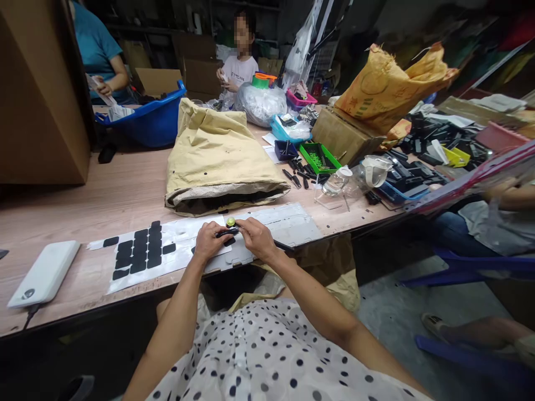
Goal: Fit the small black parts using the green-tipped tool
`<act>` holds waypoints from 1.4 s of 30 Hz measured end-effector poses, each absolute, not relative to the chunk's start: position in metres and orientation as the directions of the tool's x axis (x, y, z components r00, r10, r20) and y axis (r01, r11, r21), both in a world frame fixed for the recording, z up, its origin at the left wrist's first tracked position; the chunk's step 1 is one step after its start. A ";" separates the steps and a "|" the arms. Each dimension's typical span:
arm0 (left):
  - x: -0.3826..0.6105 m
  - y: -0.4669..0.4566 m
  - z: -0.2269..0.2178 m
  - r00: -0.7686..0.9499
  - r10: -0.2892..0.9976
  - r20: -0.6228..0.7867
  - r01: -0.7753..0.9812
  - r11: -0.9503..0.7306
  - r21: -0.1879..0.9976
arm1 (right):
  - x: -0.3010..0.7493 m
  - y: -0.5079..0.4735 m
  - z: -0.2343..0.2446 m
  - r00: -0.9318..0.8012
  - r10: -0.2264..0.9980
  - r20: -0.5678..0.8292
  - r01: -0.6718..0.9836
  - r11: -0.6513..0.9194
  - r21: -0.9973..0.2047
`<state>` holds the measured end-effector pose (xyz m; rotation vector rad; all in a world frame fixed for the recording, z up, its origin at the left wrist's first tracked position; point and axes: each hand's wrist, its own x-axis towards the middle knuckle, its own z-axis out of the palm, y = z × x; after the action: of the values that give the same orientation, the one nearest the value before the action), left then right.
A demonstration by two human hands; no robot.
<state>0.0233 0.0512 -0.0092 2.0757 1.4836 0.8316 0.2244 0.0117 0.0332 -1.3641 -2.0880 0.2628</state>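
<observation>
Over the near edge of the table, my left hand [209, 240] is closed, its fingertips pinching a small dark part [227, 232] whose kind I cannot make out. From the other side my right hand [257, 238] is closed too, thumb and fingers pressed at the right end of this part. Just beyond the fingertips is a small round yellow-green thing [230, 221]. Beneath the hands lies a flat grey-white board [288, 223]. To the left, a white backing sheet [175, 267] carries several black rounded-square stickers [140, 248].
A yellow sack [221, 150] lies just beyond the hands, its dark mouth facing me. A white power bank [44, 273] with a cable sits at left. Rightward are a green tray [320, 157], a clear bottle [336, 181] and a cardboard box [346, 133]. Two people sit across the table.
</observation>
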 end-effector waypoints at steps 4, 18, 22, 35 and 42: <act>0.024 0.052 -0.011 0.230 0.949 0.216 0.671 -0.315 0.671 | 0.221 0.006 0.033 -0.266 0.877 0.402 0.767 0.444 -0.462; 0.026 0.050 -0.003 0.225 0.956 0.190 0.666 -0.293 0.686 | 0.226 -0.001 0.034 -0.234 0.924 0.304 0.843 0.348 -0.409; 0.026 0.049 0.001 0.224 0.958 0.178 0.676 -0.284 0.680 | 0.234 0.006 0.030 -0.176 0.934 0.310 0.861 0.299 -0.411; 0.023 0.044 0.007 0.243 0.956 0.164 0.701 -0.290 0.651 | 0.263 0.040 0.018 -0.072 0.971 0.229 0.959 0.130 -0.252; 0.019 0.045 0.007 0.248 0.955 0.164 0.687 -0.293 0.664 | 0.260 0.039 0.018 -0.100 0.969 0.227 0.960 0.154 -0.234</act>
<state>0.0189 0.0450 0.0071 2.0643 1.4929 0.7695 0.2596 0.0392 0.0184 -1.8529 -2.1133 0.0382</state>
